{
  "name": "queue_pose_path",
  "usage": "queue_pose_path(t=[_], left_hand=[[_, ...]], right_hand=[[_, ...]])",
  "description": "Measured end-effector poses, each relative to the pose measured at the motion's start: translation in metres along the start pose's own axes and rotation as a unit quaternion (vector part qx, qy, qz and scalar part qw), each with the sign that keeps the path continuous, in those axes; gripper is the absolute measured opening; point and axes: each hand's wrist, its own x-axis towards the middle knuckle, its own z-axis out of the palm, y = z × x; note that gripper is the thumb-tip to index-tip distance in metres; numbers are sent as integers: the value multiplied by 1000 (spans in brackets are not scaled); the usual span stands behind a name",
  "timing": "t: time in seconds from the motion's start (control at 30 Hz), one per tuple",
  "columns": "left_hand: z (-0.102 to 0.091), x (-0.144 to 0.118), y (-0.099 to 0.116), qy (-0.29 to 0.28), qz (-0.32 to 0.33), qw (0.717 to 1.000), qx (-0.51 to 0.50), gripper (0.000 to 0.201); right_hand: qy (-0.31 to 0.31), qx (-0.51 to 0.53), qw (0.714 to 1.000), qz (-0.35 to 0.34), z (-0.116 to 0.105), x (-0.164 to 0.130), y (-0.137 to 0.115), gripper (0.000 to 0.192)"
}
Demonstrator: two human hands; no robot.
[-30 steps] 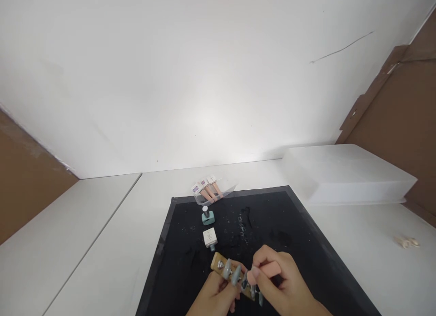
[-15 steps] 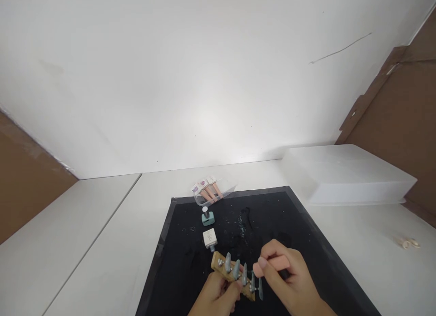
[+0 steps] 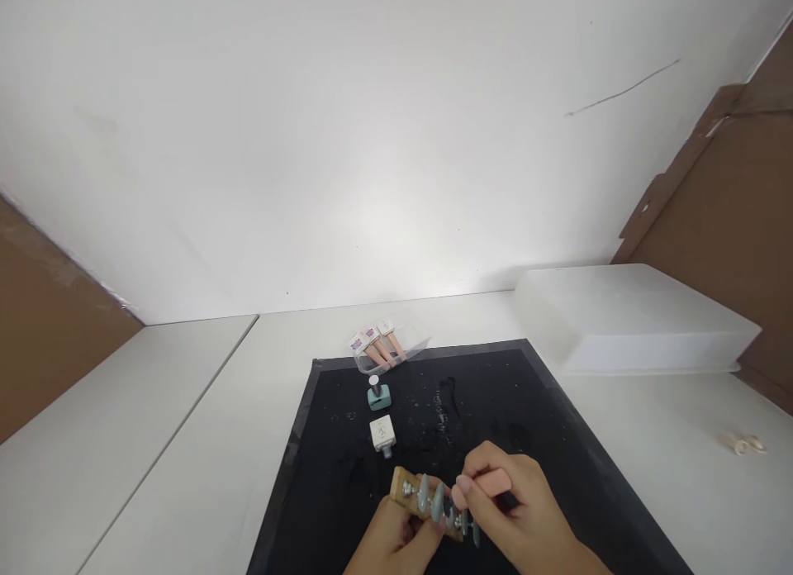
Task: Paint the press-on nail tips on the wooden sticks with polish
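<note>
Hands at the near edge of a black mat. The left hand is closed around a wooden holder bearing a row of grey nail tips — raised just above the mat. The right hand pinches a pink brush handle against the tips. The holder looks light and stiff, the tips small and probably easily dislodged — best gripped by the wooden bar, from beneath.

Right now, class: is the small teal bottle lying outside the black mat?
No, the teal bottle stands on the black mat, near its far edge.
</note>
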Motion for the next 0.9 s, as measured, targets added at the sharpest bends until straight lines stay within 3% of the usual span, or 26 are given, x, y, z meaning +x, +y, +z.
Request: queue_pose_path(t=[0.33, 0.6, 0.9], left_hand=[[-4, -1, -8, 5, -17, 1000, 19, 52], [-2, 5, -6, 7, 7, 1000, 7, 58], [0, 2, 1, 4, 4, 1000, -9, 53]], right_hand=[[73, -39, 997, 5, 0, -2, 1, 23], [13, -62, 993, -100, -4, 1, -8, 18], [22, -53, 997, -45, -1, 1, -3, 23]])
